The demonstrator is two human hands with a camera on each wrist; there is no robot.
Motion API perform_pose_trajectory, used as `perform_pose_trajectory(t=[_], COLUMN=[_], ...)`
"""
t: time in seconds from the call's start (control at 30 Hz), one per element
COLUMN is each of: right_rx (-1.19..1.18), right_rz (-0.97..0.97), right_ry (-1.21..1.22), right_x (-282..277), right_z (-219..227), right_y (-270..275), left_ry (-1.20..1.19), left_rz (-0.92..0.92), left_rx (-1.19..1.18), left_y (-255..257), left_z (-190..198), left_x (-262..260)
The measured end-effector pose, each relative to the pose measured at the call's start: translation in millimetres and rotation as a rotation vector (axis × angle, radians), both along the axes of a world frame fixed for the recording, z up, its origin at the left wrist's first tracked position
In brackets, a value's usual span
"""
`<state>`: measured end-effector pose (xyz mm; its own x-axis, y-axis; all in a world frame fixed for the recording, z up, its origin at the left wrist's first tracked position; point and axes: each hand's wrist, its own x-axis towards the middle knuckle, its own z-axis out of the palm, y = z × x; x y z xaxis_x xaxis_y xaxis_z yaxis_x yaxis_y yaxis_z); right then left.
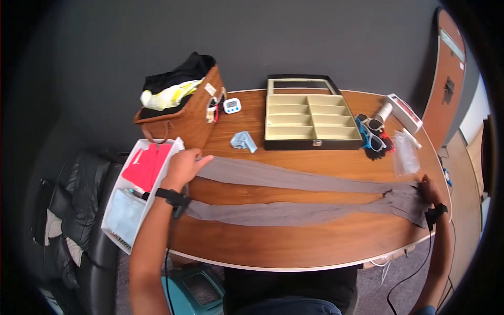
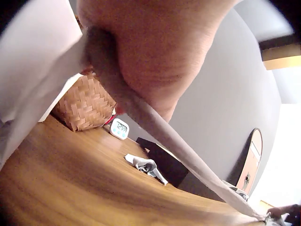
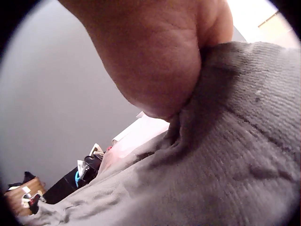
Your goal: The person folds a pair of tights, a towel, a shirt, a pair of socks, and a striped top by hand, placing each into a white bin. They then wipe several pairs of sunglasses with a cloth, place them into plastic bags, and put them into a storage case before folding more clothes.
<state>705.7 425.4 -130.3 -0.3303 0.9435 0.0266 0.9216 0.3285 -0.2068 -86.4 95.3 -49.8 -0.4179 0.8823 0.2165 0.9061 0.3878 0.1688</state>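
Observation:
A long grey garment with two narrow legs [image 1: 294, 181] stretches across the wooden table. At its left end the left hand [image 1: 184, 167] grips the upper leg's end; in the left wrist view the cloth [image 2: 160, 129] runs taut from under that hand [image 2: 150, 52]. The lower leg [image 1: 252, 214] lies below, its end near the left wrist. On the right, the right hand [image 1: 431, 191] grips the wider waist part [image 1: 409, 202]. In the right wrist view the ribbed band [image 3: 263, 89] is bunched under the hand [image 3: 150, 61], whose fingertips are hidden.
A white box [image 1: 110, 215] with pink and light blue items stands left, beside a woven basket [image 1: 184, 123] of clothes. Behind are a timer [image 1: 231, 106], a blue cloth [image 1: 243, 141] and a compartment case [image 1: 313, 143]. Sunglasses [image 1: 375, 142] and a plastic bag [image 1: 406, 155] lie at right.

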Motion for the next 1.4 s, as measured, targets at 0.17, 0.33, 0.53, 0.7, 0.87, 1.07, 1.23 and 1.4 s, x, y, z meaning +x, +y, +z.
perform_pose_trajectory(t=[0.17, 0.33, 0.53, 0.7, 0.87, 1.07, 1.23, 1.4], right_rx=[0.048, 0.193, -0.166, -0.136, -0.196, -0.288, -0.174, -0.21], right_rz=[-0.065, -0.014, -0.051, 0.053, -0.042, -0.049, -0.058, -0.07], right_ry=[0.068, 0.24, 0.342, 0.244, 0.357, 0.518, 0.195, 0.144], right_x=[-5, -40, -49, -2, -10, -4, -20, -32], right_z=[10, 44, 29, 6, 27, 22, 44, 57], right_y=[-18, -85, -134, -112, -126, -127, -136, -143], left_ry=[-0.065, -0.204, -0.02, 0.092, 0.199, 0.102, 0.054, -0.425], left_rz=[-0.038, -0.191, -0.254, -0.105, -0.027, 0.067, 0.038, 0.06], left_rx=[0.13, 0.077, -0.195, -0.033, 0.195, 0.026, 0.219, 0.565], left_y=[-7, -56, -103, -107, -129, -153, -150, -142], left_z=[-14, -11, -31, -16, -19, -56, -47, -61], left_x=[-2, 12, 22, 34, 51, 46, 39, 22])
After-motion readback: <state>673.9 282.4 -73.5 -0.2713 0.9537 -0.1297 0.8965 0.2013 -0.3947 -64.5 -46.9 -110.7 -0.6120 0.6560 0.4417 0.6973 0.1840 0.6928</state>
